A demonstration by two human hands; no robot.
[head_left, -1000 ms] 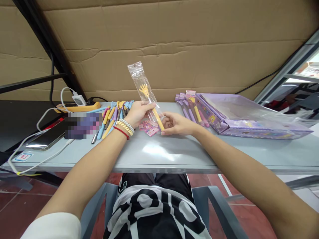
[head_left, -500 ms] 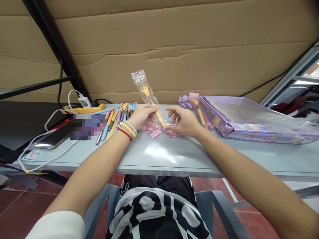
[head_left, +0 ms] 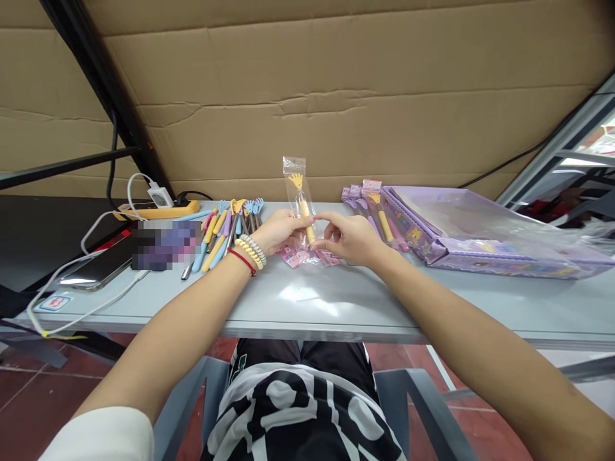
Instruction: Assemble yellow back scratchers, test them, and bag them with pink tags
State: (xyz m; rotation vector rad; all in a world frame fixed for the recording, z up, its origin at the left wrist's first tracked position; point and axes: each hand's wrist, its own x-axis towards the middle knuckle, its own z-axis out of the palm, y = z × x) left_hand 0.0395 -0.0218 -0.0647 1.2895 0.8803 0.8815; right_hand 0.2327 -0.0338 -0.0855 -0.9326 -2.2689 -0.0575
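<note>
A yellow hand-shaped back scratcher (head_left: 296,182) stands nearly upright inside a clear plastic bag (head_left: 294,165) above the middle of the table. My left hand (head_left: 281,232) holds the bag at the handle, thumb across the front. From the other side my right hand (head_left: 353,238) has its curved index finger and thumb on the bag's lower part, near the handle's end. Small pink printed cards (head_left: 295,257) lie beneath my hands. Several loose back scratchers (head_left: 218,240) in yellow, blue and purple are heaped beside my left wrist.
Bagged back scratchers with pink header cards (head_left: 371,186) lie right of my right hand, against a purple display box (head_left: 500,264) with loose plastic film. At left are a phone (head_left: 98,272), white cable and yellow power strip (head_left: 166,210). Cardboard (head_left: 336,96) walls the back.
The bagged back scratcher has gone from leaning left to nearly upright, with its top lower and further right. My right hand's index finger has closed in on the bag.
</note>
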